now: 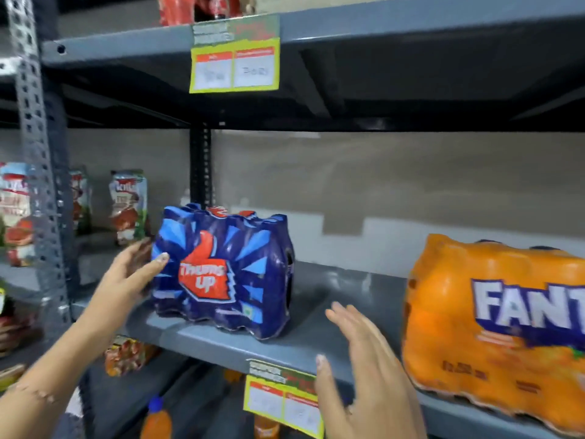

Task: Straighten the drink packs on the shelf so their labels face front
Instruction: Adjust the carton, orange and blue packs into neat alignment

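A blue Thums Up pack (221, 270) stands on the grey shelf (329, 302), its red logo turned toward me and slightly to the left. My left hand (133, 274) rests flat against the pack's left side, fingers behind it and thumb on the front. My right hand (364, 372) hovers open in front of the shelf edge, to the right of the pack and apart from it. An orange Fanta pack (493, 331) sits at the right with its label facing front, partly cut off by the frame.
A yellow price tag (285, 403) hangs on the shelf edge, another (234, 55) on the shelf above. Snack bags (128, 207) stand on the left rack behind a perforated upright (41, 172). Orange bottles (156, 419) sit below, red bottles (202, 7) above.
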